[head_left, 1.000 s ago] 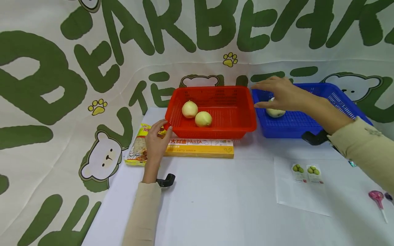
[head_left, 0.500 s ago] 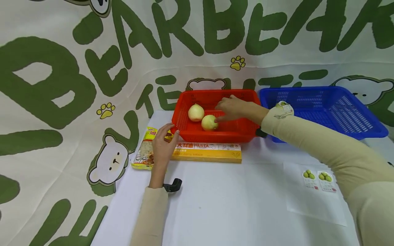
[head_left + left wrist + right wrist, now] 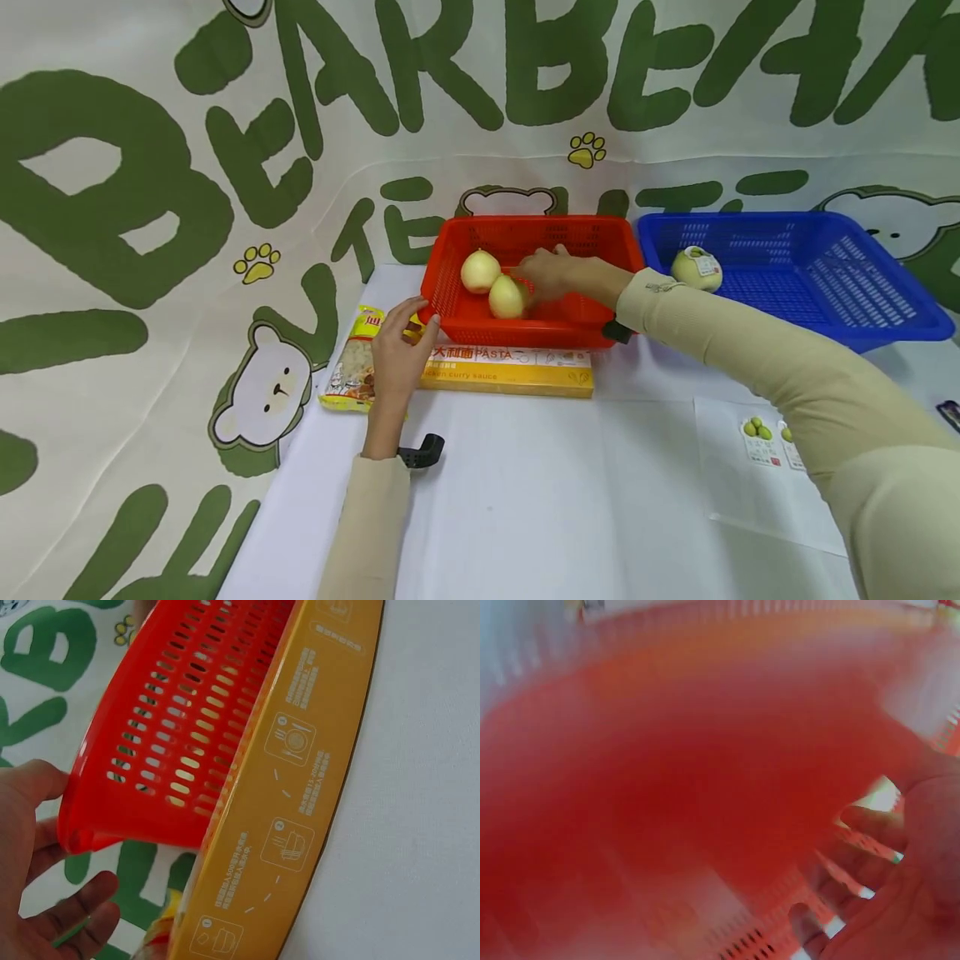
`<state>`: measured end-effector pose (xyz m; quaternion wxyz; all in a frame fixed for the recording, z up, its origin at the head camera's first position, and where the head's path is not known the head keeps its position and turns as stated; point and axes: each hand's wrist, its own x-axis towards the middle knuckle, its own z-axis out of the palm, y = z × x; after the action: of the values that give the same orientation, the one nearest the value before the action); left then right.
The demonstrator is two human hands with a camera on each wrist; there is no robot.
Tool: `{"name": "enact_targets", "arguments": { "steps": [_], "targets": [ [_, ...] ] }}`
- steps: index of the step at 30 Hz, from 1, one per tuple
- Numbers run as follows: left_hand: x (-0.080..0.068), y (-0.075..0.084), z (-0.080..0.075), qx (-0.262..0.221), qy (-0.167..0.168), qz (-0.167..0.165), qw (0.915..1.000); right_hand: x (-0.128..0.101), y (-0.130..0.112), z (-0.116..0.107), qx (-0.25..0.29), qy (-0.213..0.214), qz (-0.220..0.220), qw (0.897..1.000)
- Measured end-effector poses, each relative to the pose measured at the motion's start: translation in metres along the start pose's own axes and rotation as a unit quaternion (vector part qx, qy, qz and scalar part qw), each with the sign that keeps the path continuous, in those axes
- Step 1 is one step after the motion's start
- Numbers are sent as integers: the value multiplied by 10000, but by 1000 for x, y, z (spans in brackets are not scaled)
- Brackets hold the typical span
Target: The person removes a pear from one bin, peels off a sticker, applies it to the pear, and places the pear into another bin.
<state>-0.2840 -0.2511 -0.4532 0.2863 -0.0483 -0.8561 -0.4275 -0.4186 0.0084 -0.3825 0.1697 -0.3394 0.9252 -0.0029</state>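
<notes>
Red basket (image 3: 480, 329) walls ring both pears; right hand (image 3: 551, 275) grasps one (image 3: 507, 297), left hand (image 3: 396, 357) relaxed.

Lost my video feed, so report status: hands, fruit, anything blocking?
Left hand open, fingers on red basket corner. Right hand inside it, touching the near fruit; grip unclear. Second fruit close behind; another fruit in blue basket.

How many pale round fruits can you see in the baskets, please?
3: two in the red basket, the rear fruit and the front fruit by the right hand; one stickered fruit in the blue basket.
</notes>
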Motion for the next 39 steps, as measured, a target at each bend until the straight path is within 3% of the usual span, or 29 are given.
{"name": "enact_targets", "arguments": {
  "steps": [3,12,19,22,28,34,39],
  "targets": [
    [2,1,2,4,-87,-43,10000,-2,3,7,25,-39,31,10000],
    [1,-1,1,33,-85,-131,9999,3,-1,17,-36,252,-577,9980],
    [1,-1,2,1,-100,-186,9998,13,-3,29,-872,818,-743,9900],
    [1,-1,2,27,-94,-181,9998,15,-3,33,-676,891,-714,9912],
    [0,-2,1,-5,-35,-139,9999,13,-5,35,-371,988,-1106,9882],
    [-1,-1,1,-37,-24,-187,9998,5,5,33,-707,1303,-968,9842],
    [1,1,1,-61,-59,-211,9997,-17,20,21,-508,1487,-697,9851]
  ]
}}
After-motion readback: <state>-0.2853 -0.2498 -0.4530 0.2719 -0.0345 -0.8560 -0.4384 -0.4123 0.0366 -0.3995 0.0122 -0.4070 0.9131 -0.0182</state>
